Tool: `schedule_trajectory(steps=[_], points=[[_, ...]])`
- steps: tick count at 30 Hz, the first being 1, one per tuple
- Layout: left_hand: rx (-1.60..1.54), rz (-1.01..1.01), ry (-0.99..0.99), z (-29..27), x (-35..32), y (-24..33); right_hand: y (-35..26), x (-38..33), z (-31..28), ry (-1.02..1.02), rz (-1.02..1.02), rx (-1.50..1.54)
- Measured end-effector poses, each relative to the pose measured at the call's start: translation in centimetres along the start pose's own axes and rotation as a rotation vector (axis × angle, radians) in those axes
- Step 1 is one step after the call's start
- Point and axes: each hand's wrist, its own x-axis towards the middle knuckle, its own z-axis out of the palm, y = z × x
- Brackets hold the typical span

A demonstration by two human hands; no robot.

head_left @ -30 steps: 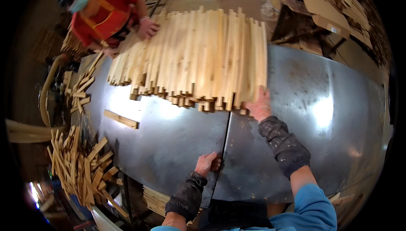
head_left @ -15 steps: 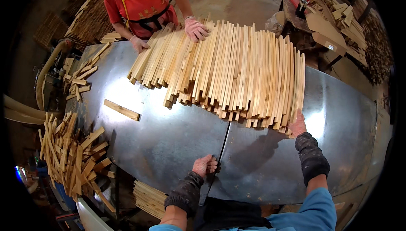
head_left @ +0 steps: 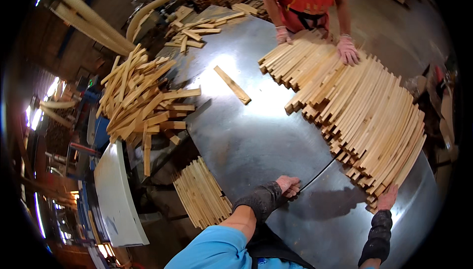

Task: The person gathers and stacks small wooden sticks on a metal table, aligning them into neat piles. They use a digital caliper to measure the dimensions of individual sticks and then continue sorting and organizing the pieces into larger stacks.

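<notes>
A broad row of pale wooden strips [head_left: 367, 106] lies side by side on the metal tabletop [head_left: 236, 141], with uneven ends. My right hand [head_left: 388, 197] is closed round the near corner of the row, against its outermost strips. Lower in the middle, my left hand [head_left: 288, 185] rests low over the tabletop near its dark seam, fingers curled in and nothing seen in them. Across the table a co-worker in a red shirt and apron has one gloved hand [head_left: 348, 50] on top of the strips and another gloved hand [head_left: 283, 35] at their far left end.
One loose wooden piece [head_left: 232, 85] lies alone on the table. A jumbled heap of wood offcuts [head_left: 143, 101] stands at the left edge, with more offcuts [head_left: 189, 35] at the far corner. Below the near edge are stacked strips [head_left: 202, 192] and a white panel [head_left: 116, 195].
The view has swung to the left, so the row of strips appears farther right. My right hand stays at its end and my left hand stays curled near the seam.
</notes>
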Motion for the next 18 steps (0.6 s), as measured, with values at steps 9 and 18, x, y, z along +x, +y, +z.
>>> schedule_trajectory(steps=[9, 18], points=[[-0.02, 0.07, -0.052, -1.3, 0.9, -2.0, 2.1, 0.5, 6.3, -0.092, 0.167, 1.215], [0.122, 0.03, 0.022, 3.0, 1.2, -0.3, -5.4, 0.8, 2.2, 0.227, 0.358, 0.855]])
